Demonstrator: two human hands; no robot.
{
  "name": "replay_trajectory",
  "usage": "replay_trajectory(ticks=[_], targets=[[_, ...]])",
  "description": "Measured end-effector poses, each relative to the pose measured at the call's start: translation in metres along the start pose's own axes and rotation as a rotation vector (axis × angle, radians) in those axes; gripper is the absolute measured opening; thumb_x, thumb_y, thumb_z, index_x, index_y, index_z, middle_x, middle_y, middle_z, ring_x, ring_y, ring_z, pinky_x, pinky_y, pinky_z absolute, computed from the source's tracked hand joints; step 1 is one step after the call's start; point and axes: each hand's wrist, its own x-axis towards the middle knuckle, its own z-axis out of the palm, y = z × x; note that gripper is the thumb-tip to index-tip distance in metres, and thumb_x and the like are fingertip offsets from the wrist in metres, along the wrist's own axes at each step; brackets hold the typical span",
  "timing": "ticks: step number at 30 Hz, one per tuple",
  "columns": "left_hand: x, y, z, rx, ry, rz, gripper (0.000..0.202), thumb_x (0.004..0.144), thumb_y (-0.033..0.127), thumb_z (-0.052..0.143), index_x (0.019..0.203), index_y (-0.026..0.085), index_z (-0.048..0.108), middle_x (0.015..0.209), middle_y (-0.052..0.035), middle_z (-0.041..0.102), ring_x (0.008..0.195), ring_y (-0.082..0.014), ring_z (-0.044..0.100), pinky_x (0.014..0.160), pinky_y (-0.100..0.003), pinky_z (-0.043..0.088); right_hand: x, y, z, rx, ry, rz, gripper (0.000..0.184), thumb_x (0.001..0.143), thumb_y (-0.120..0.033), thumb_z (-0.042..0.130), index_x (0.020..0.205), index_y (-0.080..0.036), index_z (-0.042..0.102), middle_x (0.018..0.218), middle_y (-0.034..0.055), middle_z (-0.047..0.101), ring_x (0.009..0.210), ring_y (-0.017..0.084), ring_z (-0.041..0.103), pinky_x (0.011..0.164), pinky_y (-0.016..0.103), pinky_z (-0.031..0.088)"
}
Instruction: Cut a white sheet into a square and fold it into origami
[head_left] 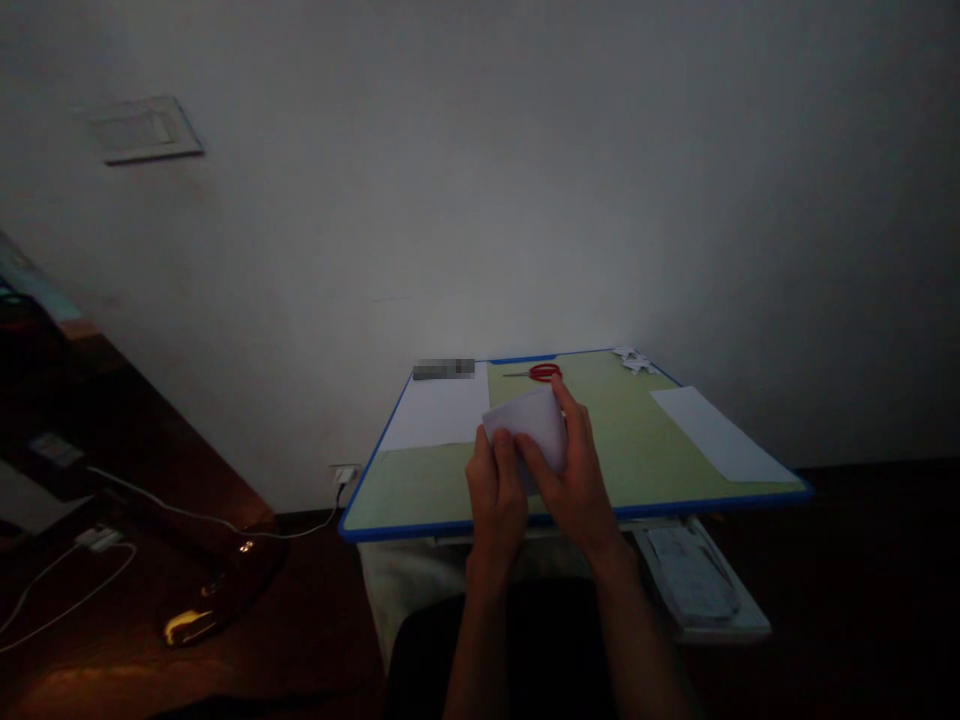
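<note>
A small folded piece of white paper (529, 418) is held up between my two hands, above the front part of the green tabletop. My left hand (498, 488) grips its lower left side, with the thumb pressed on the near face. Around the right edge goes my right hand (576, 478), its thumb also on the near face and its index finger up along the side. Just beyond the paper lies a pair of scissors (546, 373) with red handles, blades pointing left. My fingers hide the paper's lower edge.
The green table (637, 440) has a blue rim and stands against the wall. On it are a white sheet (439, 415) at left, a white paper strip (720, 435) at right and paper scraps (634, 360) at the back right. Below sits an open drawer (697, 580). Cables run left.
</note>
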Motion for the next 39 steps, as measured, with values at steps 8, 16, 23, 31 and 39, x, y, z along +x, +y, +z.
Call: replay_trajectory(ticks=[8, 16, 23, 31, 39], targets=[[0.000, 0.002, -0.001, 0.061, 0.057, 0.004, 0.049, 0.106, 0.062, 0.042, 0.087, 0.020, 0.057, 0.071, 0.0008, 0.059, 0.063, -0.0147, 0.054, 0.057, -0.025, 0.042, -0.003, -0.002, 0.003, 0.117, -0.004, 0.110, 0.070, 0.097, -0.044, 0.068, 0.156, -0.026, 0.035, 0.159, 0.0166, 0.045, 0.141, 0.032, 0.052, 0.113, 0.054, 0.051], [-0.001, 0.003, -0.004, 0.085, 0.025, 0.002, 0.052, 0.104, 0.065, 0.043, 0.082, 0.020, 0.055, 0.066, 0.0018, 0.057, 0.059, -0.0144, 0.052, 0.054, -0.025, 0.039, -0.004, -0.002, -0.001, 0.156, 0.039, 0.143, 0.058, 0.097, -0.045, 0.069, 0.146, -0.026, 0.044, 0.147, 0.0158, 0.054, 0.122, 0.029, 0.062, 0.098, 0.046, 0.058], [-0.002, 0.004, -0.004, 0.076, 0.017, 0.010, 0.050, 0.105, 0.063, 0.043, 0.081, 0.020, 0.055, 0.065, 0.0024, 0.055, 0.058, -0.0137, 0.051, 0.053, -0.025, 0.039, -0.004, -0.006, 0.000, 0.204, 0.067, 0.166, 0.057, 0.095, -0.044, 0.070, 0.143, -0.027, 0.044, 0.141, 0.0145, 0.057, 0.116, 0.028, 0.065, 0.093, 0.044, 0.060], [0.001, 0.005, -0.007, 0.114, 0.021, -0.004, 0.050, 0.104, 0.063, 0.046, 0.079, 0.021, 0.055, 0.063, 0.0027, 0.056, 0.057, -0.0138, 0.049, 0.053, -0.026, 0.036, -0.001, -0.011, -0.001, 0.306, 0.062, 0.214, 0.074, 0.090, -0.040, 0.076, 0.151, -0.028, 0.037, 0.124, 0.0121, 0.064, 0.103, 0.027, 0.071, 0.088, 0.044, 0.065], [0.001, 0.004, -0.011, 0.099, -0.066, -0.010, 0.051, 0.104, 0.065, 0.043, 0.084, 0.020, 0.058, 0.067, 0.0002, 0.059, 0.057, -0.0149, 0.051, 0.053, -0.026, 0.038, 0.002, -0.002, -0.012, 0.399, 0.003, 0.290, 0.087, 0.087, -0.042, 0.080, 0.160, -0.026, 0.036, 0.129, 0.0146, 0.073, 0.104, 0.031, 0.076, 0.087, 0.048, 0.066]])
